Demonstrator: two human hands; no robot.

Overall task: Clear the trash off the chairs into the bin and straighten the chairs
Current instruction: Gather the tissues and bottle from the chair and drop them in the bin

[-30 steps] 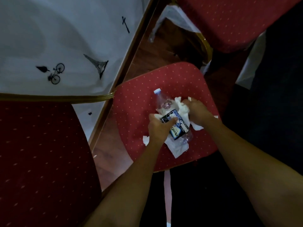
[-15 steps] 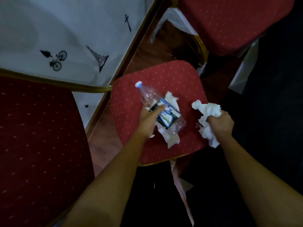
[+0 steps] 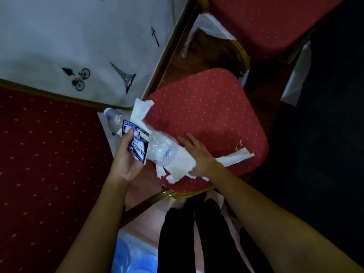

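A crushed clear plastic bottle (image 3: 159, 149) with a blue and white label is gripped in my left hand (image 3: 126, 160), held over the left front corner of the red dotted chair seat (image 3: 206, 107). A piece of white tissue (image 3: 140, 109) sticks out along the bottle near its cap. My right hand (image 3: 199, 154) rests just right of the bottle's base with its fingers stretched out. It is holding down crumpled tissue paper (image 3: 181, 168), and a strip of that tissue trails out to the right over the seat.
A darker red chair (image 3: 49, 164) fills the left. Another red chair (image 3: 266, 22) stands at the top right, with white paper (image 3: 295, 83) beside it. A white printed tablecloth (image 3: 78, 36) hangs top left. A bluish plastic bag (image 3: 134, 253) lies by my legs.
My left hand has carried the bottle left and towards me, to the seat's corner. My right hand, with its wad of tissue, has come back in from the right to the bottle's base.
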